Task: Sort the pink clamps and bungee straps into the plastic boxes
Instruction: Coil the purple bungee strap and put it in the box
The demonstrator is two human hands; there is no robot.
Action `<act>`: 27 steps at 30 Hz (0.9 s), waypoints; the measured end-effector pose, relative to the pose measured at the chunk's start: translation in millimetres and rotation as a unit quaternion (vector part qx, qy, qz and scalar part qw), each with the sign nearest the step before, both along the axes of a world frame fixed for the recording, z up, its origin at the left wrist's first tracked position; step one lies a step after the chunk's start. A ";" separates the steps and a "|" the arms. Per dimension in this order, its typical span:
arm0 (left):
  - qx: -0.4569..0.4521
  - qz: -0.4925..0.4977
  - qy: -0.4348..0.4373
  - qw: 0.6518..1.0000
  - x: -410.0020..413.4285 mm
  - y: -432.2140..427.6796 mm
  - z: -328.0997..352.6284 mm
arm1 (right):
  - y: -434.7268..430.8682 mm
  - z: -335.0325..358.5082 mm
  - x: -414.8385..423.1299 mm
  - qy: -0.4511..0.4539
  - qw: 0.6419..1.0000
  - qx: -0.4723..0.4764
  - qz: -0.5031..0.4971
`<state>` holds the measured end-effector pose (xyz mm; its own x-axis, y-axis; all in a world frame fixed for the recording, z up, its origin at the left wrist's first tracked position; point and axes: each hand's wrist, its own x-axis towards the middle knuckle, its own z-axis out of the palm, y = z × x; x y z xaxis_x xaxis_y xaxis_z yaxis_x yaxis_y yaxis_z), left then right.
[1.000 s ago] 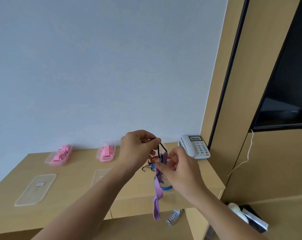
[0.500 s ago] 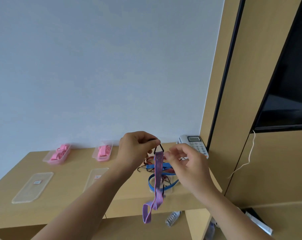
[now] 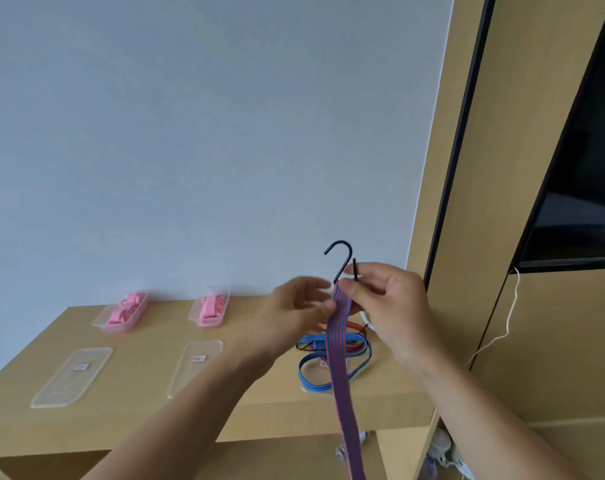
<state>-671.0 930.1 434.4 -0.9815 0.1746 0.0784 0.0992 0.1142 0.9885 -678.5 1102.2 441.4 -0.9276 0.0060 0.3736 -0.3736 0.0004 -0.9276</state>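
Nearest: red-and-blue striped bungee strap (image 3: 341,368) hangs before the wooden counter's (image 3: 121,420) front edge, lower end cut off. Right hand (image 3: 387,299) pinches its top under the black metal hook (image 3: 342,258). Left hand (image 3: 294,306) touches it, blurred; I cannot tell if it grips. Clear flat lids (image 3: 72,375) carry labels I cannot read. More straps (image 3: 329,348) lie at the right end, partly hidden. Clear plastic boxes (image 3: 121,311) of pink clamps (image 3: 209,308) sit at the back edge.
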 end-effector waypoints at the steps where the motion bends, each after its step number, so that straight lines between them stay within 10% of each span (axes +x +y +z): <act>1: -0.010 -0.025 -0.005 1.000 2.2 0.7 -4.6 | 1.3 3.9 -0.7 0.005 1.000 0.000 -0.002; 27: 0.150 -0.008 -0.022 0.988 -4.2 10.5 -4.2 | 10.3 2.9 5.0 0.222 0.956 0.143 -0.126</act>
<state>-675.3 940.6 430.2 -0.9825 0.1648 0.0865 0.0550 -0.1866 0.9809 -673.5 1112.5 444.3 -0.6599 0.0470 0.7499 -0.6850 0.3724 -0.6262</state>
